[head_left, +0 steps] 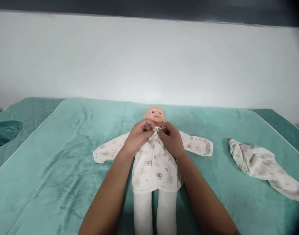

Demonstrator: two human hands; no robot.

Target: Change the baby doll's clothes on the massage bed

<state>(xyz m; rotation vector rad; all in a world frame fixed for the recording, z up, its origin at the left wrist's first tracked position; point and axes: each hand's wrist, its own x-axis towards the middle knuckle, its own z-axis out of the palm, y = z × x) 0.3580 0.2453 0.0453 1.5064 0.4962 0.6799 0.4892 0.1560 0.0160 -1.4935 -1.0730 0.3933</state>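
Both hands are together at the neck of a small shirt [154, 169], with the tips of their fingers almost meeting. The left hand [141, 133] pinches one side of the collar between its thumb and fingers, and the right hand [172, 137] pinches the other side. Just past the hands is the head [155, 112] of a doll, close to the fingers and face up. Its body is inside the shirt, which lies between the person's two arms, and two white legs [142, 212] come out at the bottom. The shirt is white with little animals and green shapes on it. One sleeve [111, 147] sticks out past the left arm, and the other sleeve [198, 145] sticks out past the right arm. I cannot tell if the doll's arms are in them. Well off to the right is another soft piece of cloth [262, 163] with the same kind of pictures, lying crumpled. Everything lies on a green blanket [66, 156] with a pale edge and some wrinkles. Behind it is a white wall [149, 58] with a dark band [149, 9] along the top.
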